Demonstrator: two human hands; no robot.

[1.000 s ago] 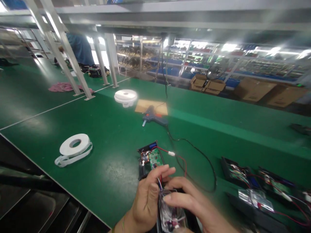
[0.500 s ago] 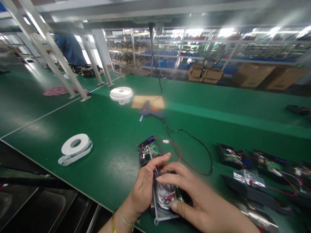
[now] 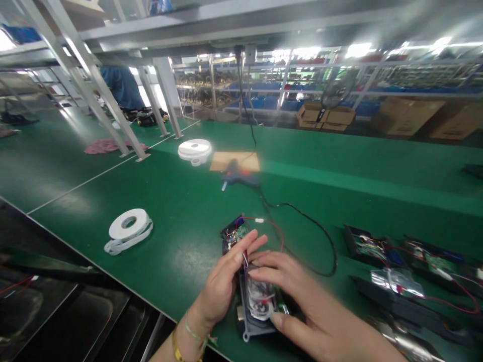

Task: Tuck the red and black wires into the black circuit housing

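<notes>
Plastic pouch (image 3: 260, 295) looks seated in the case (image 3: 252, 330), whose near edge now shows; right hand (image 3: 311, 304) spans and holds it, left hand (image 3: 220, 289), grip unclear, steadies the case's left side.

Pink bundle (image 3: 101, 146) — cardboard boxes (image 3: 409, 116)

A smooth, faintly glossy finish is shown by the green worktop (image 3: 177, 206). Crinkled, shiny clear film is seen on the near pouch (image 3: 261, 296), matt dark plastic on the casing (image 3: 244, 317) bordering it. At left, matt white tape (image 3: 128, 224) is noted; far off, matt brown cardboard boxes (image 3: 327, 116) and smooth metal posts (image 3: 98, 83) are observed.
</notes>
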